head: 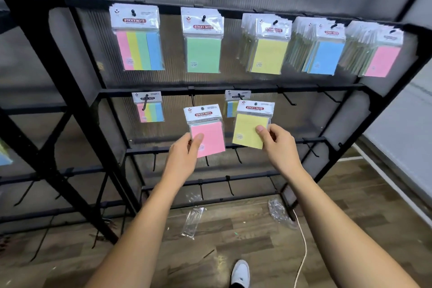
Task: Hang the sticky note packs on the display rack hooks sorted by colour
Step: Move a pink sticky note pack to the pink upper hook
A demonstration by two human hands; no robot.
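My left hand [187, 147] pinches a pink sticky note pack in clear plastic w/ a white header card [207, 131], thumb across its lower left face, fingers behind it. My right hand [275, 140] pinches a yellow sticky note pack of the same make [251, 127] at its right edge, thumb on the front. Both packs are held up in front of the black metal display rack [77, 86], about level w/ the 2nd rail, pink one left, yellow one right, a small gap btwn them. Each header reads STICKY NOTE in a red oval w/ a hang hole above it; neither hole is on a hook. Top rail, L to R: a four-colour striped pack (pink, yellow, green, blue) [138, 40], a green pack [203, 42], then thick bunches fronted by a yellow pack [268, 51], a blue pack [326, 54] and a pink pack [383, 56]. 2nd rail: a smaller striped pack [149, 106] on the left hook, another small multi-colour pack [232, 104] partly hidden behind my yellow one. Lower hooks [237, 155] are bare. On the wood-look floor [245, 236]: a crumpled clear wrapper [192, 222], another clear wrapper [278, 211], a white cord [304, 248], my white shoe [240, 272].
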